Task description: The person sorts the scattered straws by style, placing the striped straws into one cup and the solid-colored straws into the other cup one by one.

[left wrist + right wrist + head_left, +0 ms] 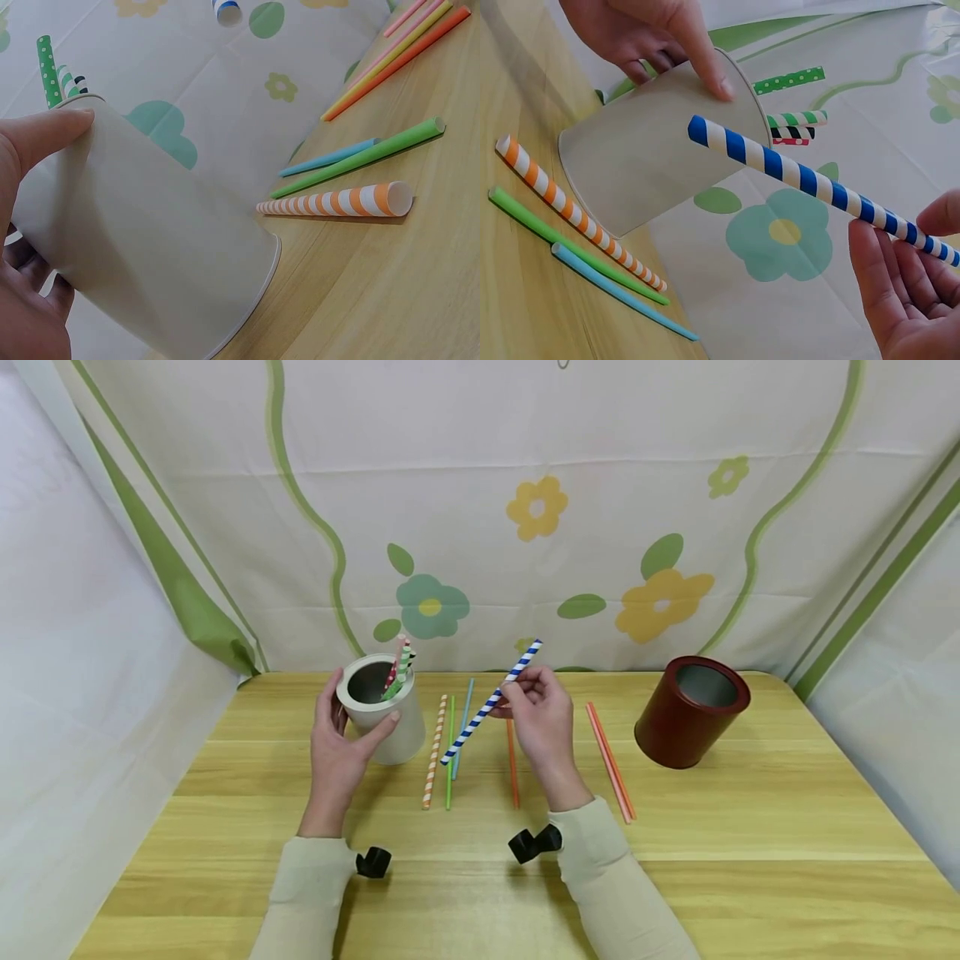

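Note:
My left hand (339,756) grips an off-white canister (401,735) on the table, thumb on the near side and fingers round the far side. Several patterned paper straws (399,672) stand in it, among them a green one with white dots (789,80). In my right hand (546,720), thumb and fingers pinch a blue-and-white striped straw (480,716). That straw slants over the table, its lower end toward the canister but apart from it. Beside the canister lie an orange-and-white striped straw (434,752), a green straw (450,760) and a light blue straw (467,710).
An orange straw (513,768) lies below my right hand. Farther right are a pink straw (609,768) and another orange straw (621,781) side by side. A dark red canister (667,727) stands at the back right. A flowered curtain (480,527) hangs behind the wooden table (450,902).

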Available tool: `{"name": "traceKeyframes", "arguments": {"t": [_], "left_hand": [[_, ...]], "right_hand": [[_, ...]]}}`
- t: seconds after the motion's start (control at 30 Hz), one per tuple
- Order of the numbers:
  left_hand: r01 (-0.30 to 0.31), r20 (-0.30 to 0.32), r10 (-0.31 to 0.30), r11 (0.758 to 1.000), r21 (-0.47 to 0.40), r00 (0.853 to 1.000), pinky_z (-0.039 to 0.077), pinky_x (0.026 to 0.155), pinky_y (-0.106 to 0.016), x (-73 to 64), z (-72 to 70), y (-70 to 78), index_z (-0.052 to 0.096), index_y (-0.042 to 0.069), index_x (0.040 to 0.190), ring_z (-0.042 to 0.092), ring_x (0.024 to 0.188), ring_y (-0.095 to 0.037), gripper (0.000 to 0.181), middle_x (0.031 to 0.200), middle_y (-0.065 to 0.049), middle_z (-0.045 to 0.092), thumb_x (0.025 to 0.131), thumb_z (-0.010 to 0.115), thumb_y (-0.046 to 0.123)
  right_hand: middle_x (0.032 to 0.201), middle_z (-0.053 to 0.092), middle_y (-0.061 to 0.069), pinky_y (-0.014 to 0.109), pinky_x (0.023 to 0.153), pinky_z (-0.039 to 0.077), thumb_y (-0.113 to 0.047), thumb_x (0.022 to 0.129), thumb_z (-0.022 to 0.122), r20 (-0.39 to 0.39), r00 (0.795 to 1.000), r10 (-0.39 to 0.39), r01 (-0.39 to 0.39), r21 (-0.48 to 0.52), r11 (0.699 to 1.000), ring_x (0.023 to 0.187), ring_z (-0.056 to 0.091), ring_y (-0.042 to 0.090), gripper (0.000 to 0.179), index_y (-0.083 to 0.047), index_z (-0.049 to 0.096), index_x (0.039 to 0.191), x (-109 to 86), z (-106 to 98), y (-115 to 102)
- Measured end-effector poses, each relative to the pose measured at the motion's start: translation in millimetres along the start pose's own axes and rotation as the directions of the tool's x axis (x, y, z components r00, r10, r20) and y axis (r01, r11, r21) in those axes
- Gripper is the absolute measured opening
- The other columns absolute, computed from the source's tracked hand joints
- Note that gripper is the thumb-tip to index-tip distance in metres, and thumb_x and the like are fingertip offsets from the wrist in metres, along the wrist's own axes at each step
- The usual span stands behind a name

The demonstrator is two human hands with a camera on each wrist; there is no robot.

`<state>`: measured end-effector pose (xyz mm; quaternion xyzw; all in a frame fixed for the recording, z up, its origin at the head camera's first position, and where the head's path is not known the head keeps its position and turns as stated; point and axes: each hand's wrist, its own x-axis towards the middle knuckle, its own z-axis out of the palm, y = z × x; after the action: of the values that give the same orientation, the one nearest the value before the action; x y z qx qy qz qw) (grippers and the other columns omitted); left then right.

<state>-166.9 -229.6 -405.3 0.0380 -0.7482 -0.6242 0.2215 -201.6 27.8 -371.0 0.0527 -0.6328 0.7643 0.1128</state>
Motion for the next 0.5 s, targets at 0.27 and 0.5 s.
{"name": "traceKeyframes", "arguments": {"t": [0.27,0.5], "left_hand": [[0.005,-0.003,-0.005,1.0,0.007,1.0,0.023,0.138,-0.043,0.1,-0.2,-0.3,0.033,0.021,0.168,0.032,0.163,-0.017,0.1,0.172,0.001,0.04,0.087,0.091,0.012],[0.003,0.0,-0.003,1.0,0.011,1.0,0.023,0.138,-0.042,-0.2,0.1,0.2,0.033,0.021,0.168,0.031,0.163,-0.016,0.099,0.172,0.002,0.04,0.088,0.091,0.013]], "right_hand": [[0.094,0.066,0.007,0.033,0.076,0.07,0.003,0.099,0.064,-0.011,0.997,-0.071,0.072,0.046,0.996,0.08,0.074,0.015,0.011,0.002,0.062,0.11,-0.9,-1,-6],[0.096,0.067,0.007,0.032,0.08,0.07,0.004,0.099,0.066,-0.031,0.992,-0.122,0.124,0.096,0.988,0.083,0.075,0.015,0.011,0.003,0.062,0.11,-2.4,-1,-11]]}}
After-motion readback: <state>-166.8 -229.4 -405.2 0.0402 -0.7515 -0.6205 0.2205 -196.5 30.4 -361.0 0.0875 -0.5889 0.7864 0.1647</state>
